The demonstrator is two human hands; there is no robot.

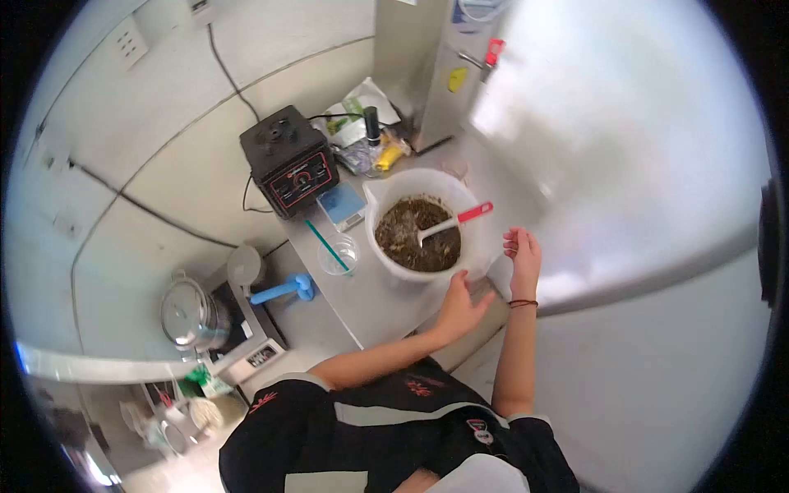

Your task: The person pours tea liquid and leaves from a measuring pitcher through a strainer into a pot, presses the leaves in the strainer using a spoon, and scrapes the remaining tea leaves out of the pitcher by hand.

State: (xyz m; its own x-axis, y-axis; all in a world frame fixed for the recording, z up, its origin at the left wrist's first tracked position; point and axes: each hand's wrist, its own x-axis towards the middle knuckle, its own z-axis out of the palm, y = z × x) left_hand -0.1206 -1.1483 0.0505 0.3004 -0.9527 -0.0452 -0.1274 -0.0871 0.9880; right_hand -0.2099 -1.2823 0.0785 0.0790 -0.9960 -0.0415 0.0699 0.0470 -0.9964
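A large white plastic pitcher [374,201] stands on the steel counter, holding a dark brown, leafy-looking wet mixture [411,230]. In it leans a white spatula [438,231] with a red handle end, which rests across the rim. My left hand [462,311] is at the pitcher's near rim, thumb and fingers apart; whether it touches the plastic I cannot tell. To the right of the pitcher, my right hand [523,253] is raised with loosely curled, separated fingers and nothing in them. A bracelet circles the right wrist.
Left of the pitcher are a clear cup [333,261] with a green straw, a small scale [341,205] and a black blender base [289,164]. Packets [362,115] lie behind. A lidded pot [187,312] stands further left; a white, blurred appliance surface [625,164] rises at right.
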